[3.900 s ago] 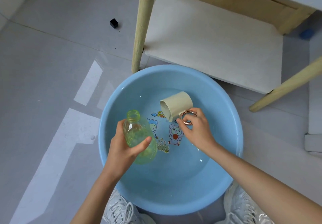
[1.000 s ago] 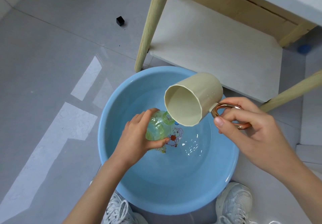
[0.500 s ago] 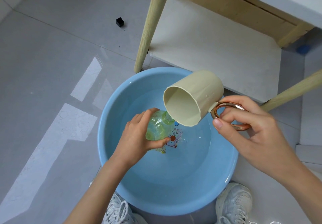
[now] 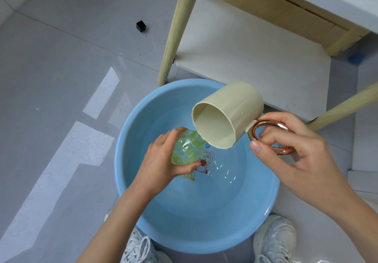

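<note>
**Bottle** (image 4: 187,150): clear green plastic, uncapped, held tilted low over the water inside the blue basin (image 4: 122,160), mouth up towards the cup.

**Cup** (image 4: 227,115): beige, copper ring handle (image 4: 272,138). A few seconds ago it lay dipped in the basin; it is now raised and tipped, its lower lip just over the bottle's mouth. In the last second it has barely shifted. Judged: the bottle is being filled from the cup, though no stream can be made out.

**Left hand** (image 4: 161,166): fingers and thumb wrapped round the bottle's body, forearm reaching in from below.

**Right hand** (image 4: 296,160): thumb and fingers pinching the ring handle, wrist turned to tip the cup.

**Surroundings**: wooden leg (image 4: 178,29), white shelf (image 4: 245,48), black cube (image 4: 141,26) on the floor.
</note>
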A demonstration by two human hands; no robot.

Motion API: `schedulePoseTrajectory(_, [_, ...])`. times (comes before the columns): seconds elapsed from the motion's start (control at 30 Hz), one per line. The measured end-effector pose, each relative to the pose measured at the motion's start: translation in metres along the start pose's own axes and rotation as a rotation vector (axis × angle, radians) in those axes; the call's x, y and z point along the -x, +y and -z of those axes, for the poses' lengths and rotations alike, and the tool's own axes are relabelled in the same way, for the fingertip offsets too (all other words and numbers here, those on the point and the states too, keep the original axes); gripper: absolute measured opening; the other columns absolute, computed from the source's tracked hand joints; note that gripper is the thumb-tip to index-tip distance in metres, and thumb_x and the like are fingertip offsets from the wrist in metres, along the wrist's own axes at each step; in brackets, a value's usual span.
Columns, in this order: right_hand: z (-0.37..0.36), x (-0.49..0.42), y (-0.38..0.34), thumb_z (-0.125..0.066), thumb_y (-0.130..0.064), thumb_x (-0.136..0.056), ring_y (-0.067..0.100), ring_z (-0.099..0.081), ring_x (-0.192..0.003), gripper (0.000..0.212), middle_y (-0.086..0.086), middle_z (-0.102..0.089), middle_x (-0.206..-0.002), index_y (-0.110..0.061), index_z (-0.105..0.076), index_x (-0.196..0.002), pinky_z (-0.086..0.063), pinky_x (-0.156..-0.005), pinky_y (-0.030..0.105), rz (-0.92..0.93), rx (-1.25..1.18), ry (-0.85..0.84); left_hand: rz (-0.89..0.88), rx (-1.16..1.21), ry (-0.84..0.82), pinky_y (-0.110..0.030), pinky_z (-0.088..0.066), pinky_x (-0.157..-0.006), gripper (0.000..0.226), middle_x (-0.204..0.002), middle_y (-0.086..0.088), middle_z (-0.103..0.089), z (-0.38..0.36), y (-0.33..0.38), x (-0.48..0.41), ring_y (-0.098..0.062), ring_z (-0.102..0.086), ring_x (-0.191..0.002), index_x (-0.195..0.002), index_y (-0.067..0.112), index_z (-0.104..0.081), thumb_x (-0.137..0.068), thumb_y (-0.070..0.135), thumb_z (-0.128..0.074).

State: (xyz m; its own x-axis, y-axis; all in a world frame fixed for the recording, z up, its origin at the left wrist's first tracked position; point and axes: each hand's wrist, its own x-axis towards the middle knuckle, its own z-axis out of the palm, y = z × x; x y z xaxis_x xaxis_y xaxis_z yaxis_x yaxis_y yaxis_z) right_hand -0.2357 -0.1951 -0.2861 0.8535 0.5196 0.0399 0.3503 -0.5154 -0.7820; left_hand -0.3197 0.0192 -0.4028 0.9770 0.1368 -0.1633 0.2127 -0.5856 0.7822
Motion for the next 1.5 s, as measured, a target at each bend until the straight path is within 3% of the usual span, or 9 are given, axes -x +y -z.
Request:
schedulePoseTrajectory(0.47, [-0.0002,-0.0001,-0.0003,-0.057,-0.038,-0.086,0.010,-0.059,-0.089,0.032,0.002,-0.055,-0.105,-0.014,-0.060,-0.065,-0.040,-0.077,0.009,0.028,0.061,0.003,0.001,0.006,-0.006,-0.023,-0.034,-0.086,0.073,-0.104,0.040,-0.040,0.0011,0.0007,-0.0010,-0.002,-0.044,-0.103,-0.128,0.032,-0.044,-0.066,0.053,-0.077])
schedulePoseTrajectory(1.5, [-0.0005,0.0014,-0.0023,-0.057,-0.038,-0.086,0.010,-0.057,-0.086,0.032,0.003,-0.054,-0.106,-0.013,-0.061,-0.067,-0.040,-0.076,0.010,0.069,0.135,0.009,0.008,0.013,-0.011,-0.021,-0.033,-0.085,0.074,-0.101,0.042,-0.039,0.0026,0.0038,-0.0012,0.003,-0.039,-0.100,-0.129,0.032,-0.044,-0.066,0.053,-0.077])
